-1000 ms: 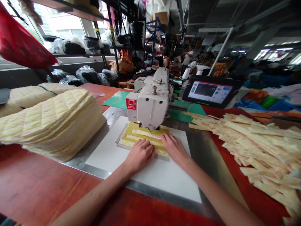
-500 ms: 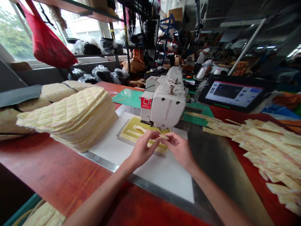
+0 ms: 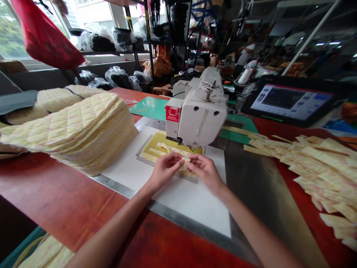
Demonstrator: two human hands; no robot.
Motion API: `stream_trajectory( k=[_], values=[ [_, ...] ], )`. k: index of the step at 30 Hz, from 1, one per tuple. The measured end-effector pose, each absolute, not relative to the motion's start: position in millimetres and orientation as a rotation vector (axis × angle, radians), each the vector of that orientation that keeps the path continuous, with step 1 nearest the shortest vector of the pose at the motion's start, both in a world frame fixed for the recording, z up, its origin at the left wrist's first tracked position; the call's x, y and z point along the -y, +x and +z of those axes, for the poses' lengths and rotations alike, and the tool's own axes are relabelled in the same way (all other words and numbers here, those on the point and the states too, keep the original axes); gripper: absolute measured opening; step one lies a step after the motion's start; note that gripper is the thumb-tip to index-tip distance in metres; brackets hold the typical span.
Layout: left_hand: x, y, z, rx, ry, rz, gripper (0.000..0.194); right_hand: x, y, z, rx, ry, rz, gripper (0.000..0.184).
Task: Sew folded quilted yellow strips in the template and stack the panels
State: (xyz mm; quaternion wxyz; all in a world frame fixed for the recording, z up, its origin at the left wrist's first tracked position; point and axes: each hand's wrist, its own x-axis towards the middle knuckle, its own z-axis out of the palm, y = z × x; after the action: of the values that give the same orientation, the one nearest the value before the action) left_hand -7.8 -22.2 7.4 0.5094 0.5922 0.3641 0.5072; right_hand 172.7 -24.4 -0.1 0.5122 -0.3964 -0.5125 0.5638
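Observation:
My left hand (image 3: 166, 170) and my right hand (image 3: 205, 170) meet in front of the sewing machine head (image 3: 202, 115). Between their fingertips they pinch a small pale fabric strip (image 3: 186, 159), mostly hidden by the fingers. Beneath and behind them lies a yellow-green template frame (image 3: 152, 143) with slots, and pale quilted fabric shows through the slots. The frame rests on a white sheet (image 3: 192, 208) under the machine. Part of the frame is covered by my hands.
On the left stands a tall stack of yellow quilted fabric pieces (image 3: 83, 134). Many loose fabric strips (image 3: 326, 167) are heaped at the right. A control screen (image 3: 292, 98) sits behind them. At bottom left is a green bin (image 3: 21, 247) holding fabric. A person (image 3: 247, 52) stands far back.
The view has shifted a little, so the machine and screen sit slightly differently. My hands have drawn slightly left and toward me from the machine head, still pinching the strip together.

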Motion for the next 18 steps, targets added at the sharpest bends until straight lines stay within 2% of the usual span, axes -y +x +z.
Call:
stream_trajectory(
  k=[13, 18],
  values=[
    [21.2, -4.9, 3.1, -0.794, 1.427, 1.287, 0.030, 28.1, 169.7, 0.7, 1.263, -0.894, 1.264, 0.022],
    [24.3, -3.2, 6.6, -0.813, 1.469, 1.277, 0.034, 27.9, 169.1, -0.8, 1.313, -0.948, 1.160, 0.024]
  ],
)
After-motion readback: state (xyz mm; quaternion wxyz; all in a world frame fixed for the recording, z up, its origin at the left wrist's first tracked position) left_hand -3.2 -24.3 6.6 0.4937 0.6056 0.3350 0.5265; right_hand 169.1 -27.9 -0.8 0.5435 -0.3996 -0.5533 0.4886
